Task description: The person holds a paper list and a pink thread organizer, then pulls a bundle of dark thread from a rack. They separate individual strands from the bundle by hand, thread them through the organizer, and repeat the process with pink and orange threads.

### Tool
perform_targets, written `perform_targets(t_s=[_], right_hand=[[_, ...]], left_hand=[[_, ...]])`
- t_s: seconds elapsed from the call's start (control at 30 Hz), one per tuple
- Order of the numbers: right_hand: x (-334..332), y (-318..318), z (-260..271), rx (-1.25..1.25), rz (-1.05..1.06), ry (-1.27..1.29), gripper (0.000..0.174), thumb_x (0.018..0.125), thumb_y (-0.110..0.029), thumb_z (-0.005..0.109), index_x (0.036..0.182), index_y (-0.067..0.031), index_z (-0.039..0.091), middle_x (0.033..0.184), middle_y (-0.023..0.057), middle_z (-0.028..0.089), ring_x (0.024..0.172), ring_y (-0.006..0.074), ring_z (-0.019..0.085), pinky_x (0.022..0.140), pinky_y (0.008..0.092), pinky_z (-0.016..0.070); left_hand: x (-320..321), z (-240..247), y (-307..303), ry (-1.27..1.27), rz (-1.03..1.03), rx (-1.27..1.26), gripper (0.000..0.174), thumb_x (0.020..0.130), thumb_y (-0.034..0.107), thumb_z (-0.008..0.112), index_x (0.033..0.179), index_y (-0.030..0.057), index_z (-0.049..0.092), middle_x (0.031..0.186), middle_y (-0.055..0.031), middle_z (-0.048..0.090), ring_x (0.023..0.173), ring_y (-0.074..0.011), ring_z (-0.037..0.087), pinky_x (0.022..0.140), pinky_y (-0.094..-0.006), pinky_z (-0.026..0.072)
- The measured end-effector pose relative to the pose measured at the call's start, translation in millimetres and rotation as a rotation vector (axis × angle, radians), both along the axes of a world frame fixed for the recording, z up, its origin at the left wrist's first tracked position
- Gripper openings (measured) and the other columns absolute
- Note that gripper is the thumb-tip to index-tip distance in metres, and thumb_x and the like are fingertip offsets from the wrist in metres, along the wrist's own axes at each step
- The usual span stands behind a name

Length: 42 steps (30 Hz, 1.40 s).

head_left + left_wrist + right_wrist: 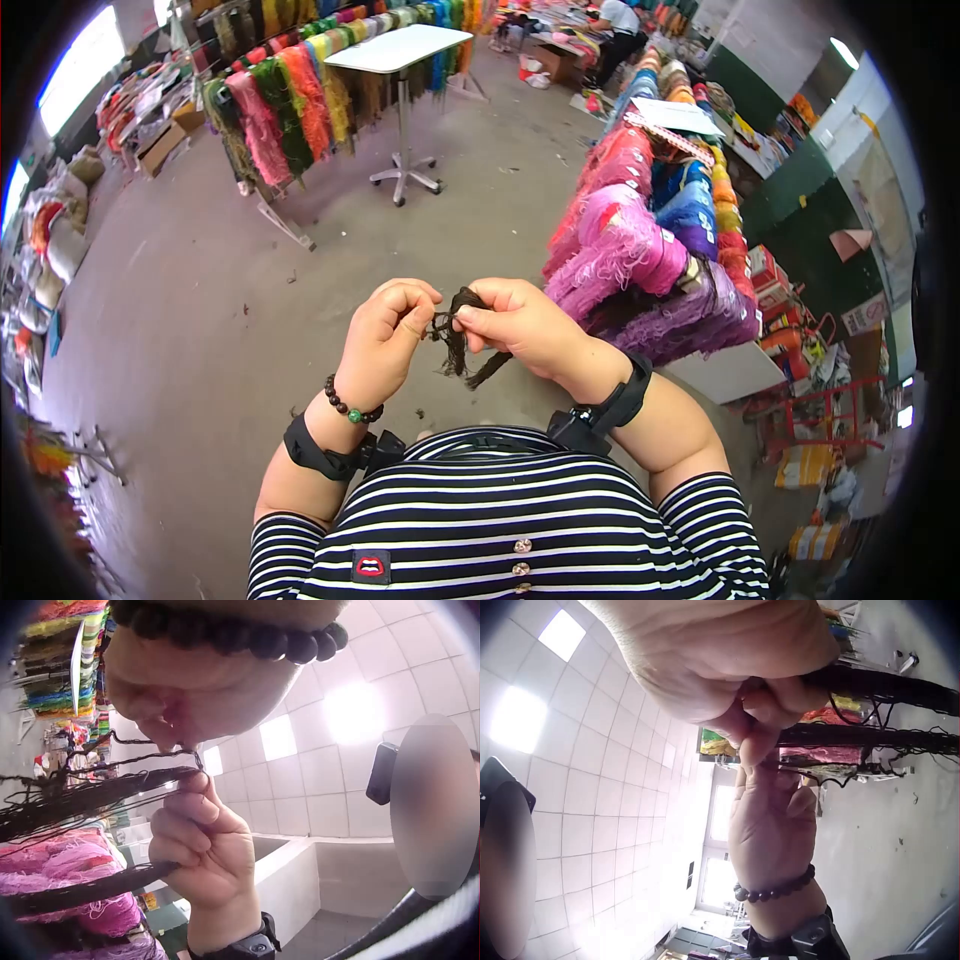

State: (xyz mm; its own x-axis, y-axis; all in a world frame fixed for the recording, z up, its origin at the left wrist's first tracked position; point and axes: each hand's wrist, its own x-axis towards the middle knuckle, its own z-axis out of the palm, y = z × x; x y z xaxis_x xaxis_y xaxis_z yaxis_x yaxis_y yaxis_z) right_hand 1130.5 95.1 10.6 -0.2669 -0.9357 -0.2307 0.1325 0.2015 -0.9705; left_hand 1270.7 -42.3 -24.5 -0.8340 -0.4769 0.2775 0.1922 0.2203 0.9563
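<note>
A dark hank of thread [455, 350] hangs between the two hands in front of the chest. The right hand [525, 325] grips it, thumb on top; in the left wrist view the right hand [202, 840] has its fingers curled round two dark bundles [97, 796]. The left hand [380, 335] pinches thin strands at the hank's left side, its fingertips close to the right thumb. In the right wrist view the left hand [772, 817] reaches the strands from below, and the right hand [727, 660] partly covers the pinch point.
Coloured yarn hangs on a rack [290, 100] at the back left, beside a white wheeled table [400, 48]. Pink and purple yarn [640, 250] fills a rack close on the right. A red cart [825, 420] stands at far right; a person [620, 25] is at the back.
</note>
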Motion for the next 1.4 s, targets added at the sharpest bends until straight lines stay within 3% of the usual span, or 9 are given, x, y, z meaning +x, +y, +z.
perform_targets(t_s=[0.2,0.43,0.57,0.67,0.77,0.97,1.17,1.27,1.4], right_hand=[[-14,2,2,-0.047,0.038,-0.082,0.016,0.094,-0.02,0.056,0.093,-0.0063,0.065,0.068,-0.0039,0.059,0.053,0.0018,0.039,0.048,0.0167,0.0272],[-24,12,7,-0.098,0.023,0.016,0.016,0.093,-0.017,0.057,0.089,-0.0054,0.067,0.07,-0.0036,0.062,0.054,0.0005,0.04,0.047,0.0171,0.028],[-31,19,11,-0.07,0.045,0.095,0.016,0.092,-0.015,0.057,0.086,-0.0043,0.067,0.07,-0.0042,0.061,0.056,0.0007,0.041,0.048,0.0177,0.0299],[-37,18,-3,-0.042,0.045,0.298,0.015,0.092,-0.014,0.057,0.087,-0.0039,0.066,0.069,-0.0047,0.059,0.057,0.0014,0.042,0.05,0.0182,0.0316],[-36,20,4,0.0,-0.003,0.262,0.013,0.092,-0.015,0.057,0.087,-0.0043,0.064,0.069,-0.0044,0.058,0.059,0.0018,0.043,0.052,0.0183,0.0326],[-43,24,2,-0.026,0.022,0.16,0.014,0.094,-0.016,0.054,0.088,-0.0054,0.061,0.068,-0.0044,0.055,0.058,0.0022,0.042,0.052,0.0178,0.0323],[-48,26,1,-0.07,0.009,0.094,0.015,0.094,-0.018,0.055,0.086,-0.0065,0.06,0.067,-0.0048,0.054,0.056,0.0025,0.041,0.051,0.0177,0.0313],[-49,27,2,-0.039,0.0,0.093,0.015,0.094,-0.018,0.055,0.086,-0.0069,0.061,0.067,-0.0049,0.054,0.056,0.0024,0.041,0.051,0.0176,0.0313],[-46,25,2,-0.06,-0.005,0.102,0.015,0.093,-0.018,0.055,0.086,-0.0069,0.061,0.066,-0.0051,0.054,0.056,0.0025,0.041,0.051,0.0177,0.0309]], left_hand=[[-6,3,13,0.041,0.174,-0.029,0.01,0.089,0.012,0.061,0.092,0.002,0.062,0.114,-0.0086,0.058,0.074,-0.006,0.051,0.063,-0.0217,0.0423],[-18,23,39,-0.007,0.271,-0.315,0.011,0.078,0.01,0.072,0.087,0.0047,0.069,0.119,-0.012,0.059,0.068,-0.004,0.051,0.053,-0.0184,0.0374],[-25,15,39,0.022,0.279,-0.393,0.013,0.077,0.014,0.074,0.087,0.0061,0.07,0.113,-0.0124,0.062,0.077,-0.0133,0.058,0.057,-0.0246,0.0439],[-25,18,44,-0.012,0.236,-0.346,0.008,0.077,0.01,0.071,0.084,0.006,0.07,0.11,-0.0112,0.064,0.073,-0.0123,0.058,0.054,-0.0235,0.0427],[-26,21,43,-0.023,0.249,-0.341,0.004,0.081,0.004,0.065,0.083,0.004,0.068,0.11,-0.0108,0.064,0.065,-0.0053,0.048,0.056,-0.0196,0.0385],[-34,13,43,0.031,0.248,-0.273,0.005,0.084,0.004,0.06,0.08,0.0018,0.063,0.107,-0.0093,0.062,0.062,-0.0045,0.049,0.055,-0.0185,0.0382],[-39,14,49,-0.049,0.051,0.352,0.013,0.093,0.015,0.055,0.091,0.0039,0.062,0.084,-0.0019,0.063,0.065,-0.0056,0.057,0.053,-0.017,0.0379],[-37,15,47,-0.107,0.043,0.393,0.012,0.093,0.012,0.058,0.098,0.0014,0.06,0.078,-0.0016,0.062,0.066,-0.0081,0.057,0.062,-0.0215,0.0476],[-37,15,46,-0.082,0.004,0.302,0.01,0.091,0.01,0.06,0.093,0.0011,0.062,0.079,-0.0012,0.062,0.066,-0.0072,0.055,0.06,-0.0209,0.0454]])
